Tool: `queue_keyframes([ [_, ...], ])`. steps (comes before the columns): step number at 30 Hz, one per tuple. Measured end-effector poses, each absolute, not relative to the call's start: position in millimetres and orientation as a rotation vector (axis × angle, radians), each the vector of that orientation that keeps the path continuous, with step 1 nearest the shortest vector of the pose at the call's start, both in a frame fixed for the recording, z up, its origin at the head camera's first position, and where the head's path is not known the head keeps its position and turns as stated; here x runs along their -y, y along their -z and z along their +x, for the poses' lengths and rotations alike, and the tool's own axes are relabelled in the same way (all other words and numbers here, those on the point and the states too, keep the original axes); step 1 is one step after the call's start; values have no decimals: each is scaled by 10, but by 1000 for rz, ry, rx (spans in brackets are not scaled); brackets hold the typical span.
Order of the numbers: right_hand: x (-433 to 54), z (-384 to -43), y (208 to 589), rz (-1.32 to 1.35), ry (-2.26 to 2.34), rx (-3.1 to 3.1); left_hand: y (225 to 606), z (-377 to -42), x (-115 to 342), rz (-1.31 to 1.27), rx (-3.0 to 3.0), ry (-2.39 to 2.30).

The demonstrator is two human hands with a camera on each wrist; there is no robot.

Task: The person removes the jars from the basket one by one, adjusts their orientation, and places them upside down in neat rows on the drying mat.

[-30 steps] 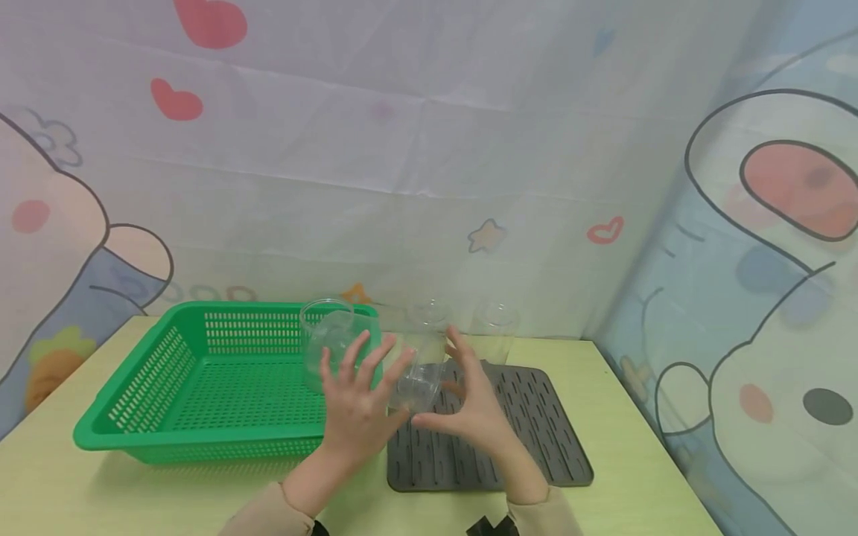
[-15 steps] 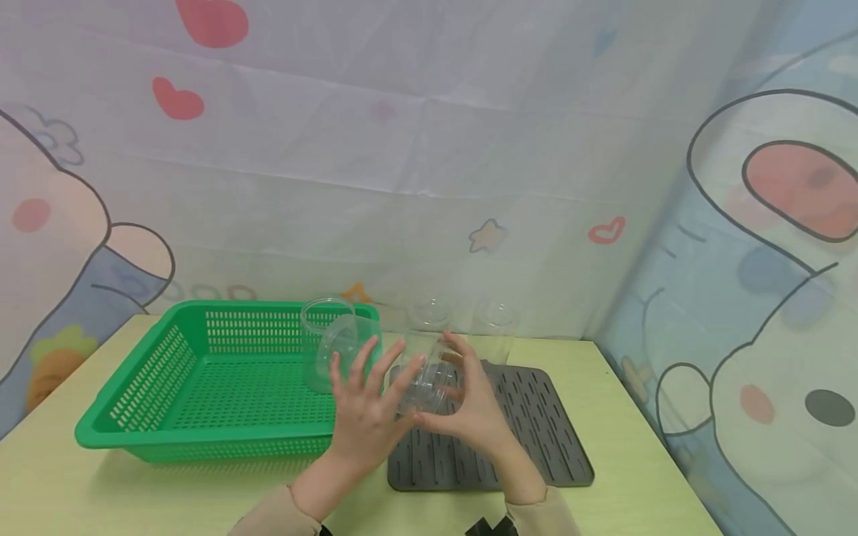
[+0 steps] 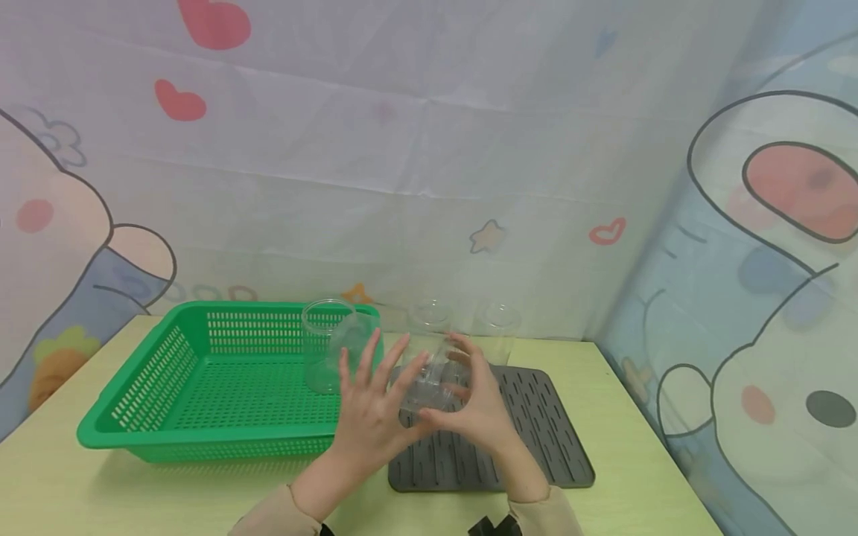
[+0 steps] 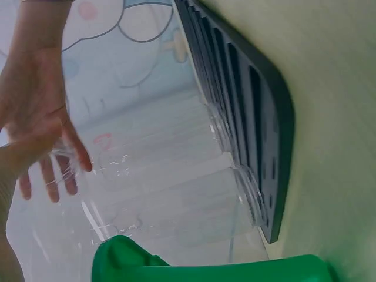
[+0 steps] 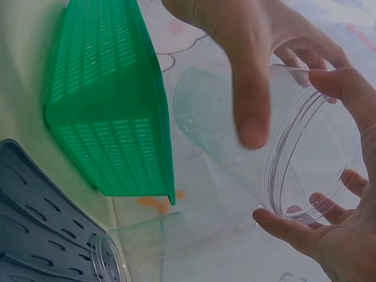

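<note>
Between my hands, over the mat, a clear plastic jar (image 5: 229,147) lies tilted, its threaded open end to the right. My right hand (image 3: 479,409) curls round the rim, thumb and fingertips on its edge in the right wrist view. From the other side my left hand (image 3: 372,417) holds the jar's body, thumb across the near side, fingers spread. Two more clear jars, a left one (image 3: 429,316) and a right one (image 3: 497,324), stand mouth down on the grey ridged mat (image 3: 536,432). Another clear jar (image 3: 322,357) stands at the right end of the green basket (image 3: 221,439).
The basket takes up the left side of the pale table (image 3: 643,439), close beside the mat. A printed cloth (image 3: 402,149) hangs behind the table and along its right side.
Both hands have shifted slightly right with the jar, and the jar's far end has swung right. My right fingers sit closer round the rim. Basket, mat and standing jars look unmoved.
</note>
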State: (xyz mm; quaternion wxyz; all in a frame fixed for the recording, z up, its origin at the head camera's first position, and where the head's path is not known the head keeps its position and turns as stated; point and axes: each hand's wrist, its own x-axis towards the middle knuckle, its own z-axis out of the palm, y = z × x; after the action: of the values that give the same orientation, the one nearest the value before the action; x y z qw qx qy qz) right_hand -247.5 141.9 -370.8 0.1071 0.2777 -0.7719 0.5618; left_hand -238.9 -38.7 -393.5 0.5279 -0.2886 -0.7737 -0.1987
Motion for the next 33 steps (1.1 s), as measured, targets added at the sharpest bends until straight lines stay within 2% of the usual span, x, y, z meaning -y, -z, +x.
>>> queue_keyframes([
  [7,-1518,-2495,3703,780,-1673,2260,3787,-2422,458,-772,1841,780],
  [18,-1619,-2487,3625,759,-1662,2184,3639,-2430,641,-555,1783,1721],
  [25,-1650,-2464,3576,754,-1721,2091,3660,-2512,689,-591,1341,2383],
  [33,-1630,-2455,3572,809,-1739,1981,3686,-2496,586,-579,935,2827],
])
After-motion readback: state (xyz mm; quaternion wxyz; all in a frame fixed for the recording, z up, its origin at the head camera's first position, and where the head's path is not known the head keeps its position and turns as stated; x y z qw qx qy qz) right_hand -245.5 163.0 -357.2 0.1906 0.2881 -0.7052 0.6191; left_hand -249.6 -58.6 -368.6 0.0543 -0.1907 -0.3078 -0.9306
